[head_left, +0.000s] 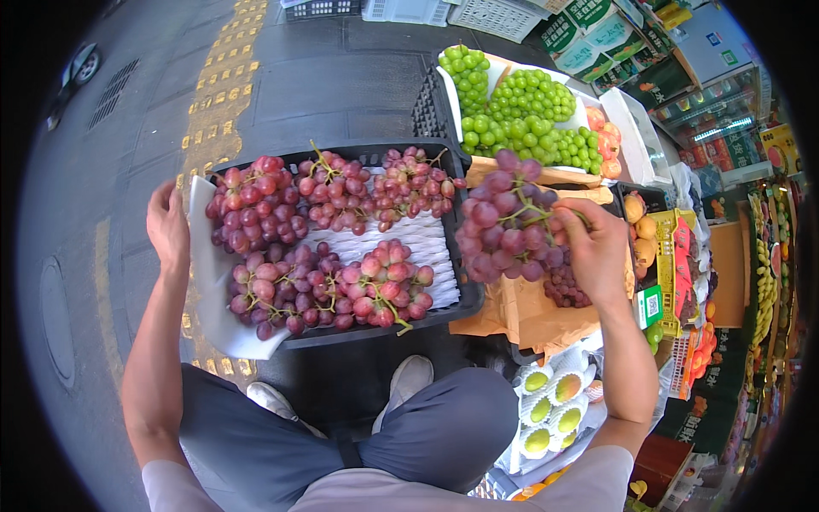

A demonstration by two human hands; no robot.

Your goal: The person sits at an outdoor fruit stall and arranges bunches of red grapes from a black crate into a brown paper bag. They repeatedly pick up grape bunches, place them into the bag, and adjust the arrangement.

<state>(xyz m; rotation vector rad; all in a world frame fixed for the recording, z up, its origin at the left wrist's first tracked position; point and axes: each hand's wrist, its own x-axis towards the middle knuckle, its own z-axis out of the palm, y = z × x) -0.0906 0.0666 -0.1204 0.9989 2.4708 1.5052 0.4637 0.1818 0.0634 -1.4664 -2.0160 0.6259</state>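
Observation:
My right hand (592,249) pinches the green stem of a bunch of purple-red grapes (505,224). The bunch hangs over the right rim of a black plastic crate (448,317) and a box lined with brown paper (531,317). Inside the crate, several bunches of red grapes (256,198) lie on white foam padding (422,237), part of which is bare. My left hand (167,221) is at the crate's left side, beside a white foam sheet (214,307) draped over the edge; whether its fingers grip the sheet is unclear. Darker grapes (566,285) lie in the paper-lined box.
Green grapes (531,102) fill a lined crate at the back right, beside pomegranate-like fruit (608,144). Foam-netted pears or mangoes (553,409) stand near my right knee. A yellow basket (672,275) and a code sign (649,307) are farther right. Yellow tactile paving (221,96) runs at left.

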